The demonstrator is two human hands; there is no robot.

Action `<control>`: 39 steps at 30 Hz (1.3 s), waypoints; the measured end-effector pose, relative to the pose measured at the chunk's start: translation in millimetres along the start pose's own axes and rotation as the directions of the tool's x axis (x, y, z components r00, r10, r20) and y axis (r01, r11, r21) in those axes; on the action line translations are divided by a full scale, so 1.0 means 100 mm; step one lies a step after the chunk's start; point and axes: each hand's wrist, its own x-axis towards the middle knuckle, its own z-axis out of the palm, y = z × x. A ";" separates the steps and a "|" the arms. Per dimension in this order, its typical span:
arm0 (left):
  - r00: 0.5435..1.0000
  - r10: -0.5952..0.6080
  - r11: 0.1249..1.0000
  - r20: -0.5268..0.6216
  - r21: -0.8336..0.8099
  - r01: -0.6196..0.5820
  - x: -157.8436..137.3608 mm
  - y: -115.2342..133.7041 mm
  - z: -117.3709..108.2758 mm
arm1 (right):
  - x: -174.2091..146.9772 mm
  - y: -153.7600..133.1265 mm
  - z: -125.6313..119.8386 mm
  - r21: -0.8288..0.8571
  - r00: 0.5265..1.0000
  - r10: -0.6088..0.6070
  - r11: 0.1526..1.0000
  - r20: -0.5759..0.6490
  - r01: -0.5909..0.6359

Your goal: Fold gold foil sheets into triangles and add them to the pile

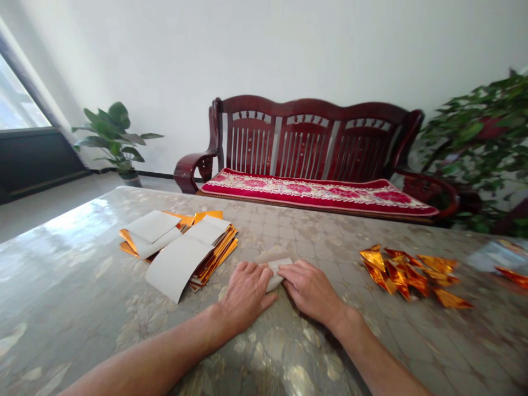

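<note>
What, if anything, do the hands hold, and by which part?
A small pale paper: the left hand at its left side, the right hand at its right; exact grip hidden.

Folded paper (275, 281) pale grey. Paper stack (177, 264) pale grey on top, metallic orange-gold along edges. Folded foil pieces (396, 279) glossy orange-gold. Tabletop (103, 330) grey-brown, thin grid lines, pale floral blotches. Bench (303, 129) dark reddish brown. Seat cover (313, 190) crimson, cream lacy band, pink-red flowers. Wall (289, 49) white. Left plant (109, 129), right plant (490, 146) green.
</note>
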 end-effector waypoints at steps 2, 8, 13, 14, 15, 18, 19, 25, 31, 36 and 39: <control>1.000 0.004 1.000 0.002 0.018 -0.004 0.02 -0.02 0.02 | 0.01 0.01 0.00 0.017 1.000 0.016 1.000 -0.011 -0.016; 1.000 -0.019 1.000 -0.016 0.002 0.019 0.06 -0.16 0.03 | -0.04 0.10 -0.11 0.094 0.998 0.058 0.994 -0.006 -0.057; 0.997 0.031 0.999 -0.069 -0.016 -0.032 0.03 -0.17 0.02 | -0.05 0.19 -0.09 0.242 0.982 0.190 0.952 0.006 -0.186; 0.997 0.023 0.999 -0.073 -0.027 -0.025 0.03 -0.17 0.02 | -0.04 0.20 -0.07 0.249 0.974 0.225 0.943 0.002 -0.218; 0.997 0.005 0.999 -0.076 -0.043 -0.008 0.04 -0.17 0.02 | -0.02 0.21 -0.04 0.244 0.967 0.255 0.938 -0.003 -0.247; 0.993 -0.082 0.992 -0.079 -0.100 0.074 0.07 -0.18 0.03 | 0.06 0.21 0.04 0.210 0.948 0.316 0.931 -0.045 -0.300; 0.991 -0.105 0.989 -0.078 -0.113 0.095 0.08 -0.19 0.03 | 0.08 0.21 0.06 0.214 0.944 0.323 0.929 -0.064 -0.303; 0.982 -0.171 0.978 -0.082 -0.133 0.159 0.13 -0.20 0.06 | 0.15 0.25 0.09 0.310 0.945 0.311 0.912 -0.098 -0.267; 0.969 -0.241 0.958 -0.061 -0.177 0.227 0.14 -0.23 0.10 | 0.15 0.28 0.09 0.318 0.938 0.329 0.906 -0.110 -0.280; 0.961 -0.277 0.933 -0.027 -0.247 0.262 0.15 -0.24 0.10 | 0.18 0.22 0.12 0.220 0.905 0.409 0.899 -0.115 -0.378; 0.953 -0.301 0.912 -0.029 -0.300 0.279 0.15 -0.25 0.11 | 0.19 0.19 0.14 0.181 0.903 0.411 0.904 -0.126 -0.386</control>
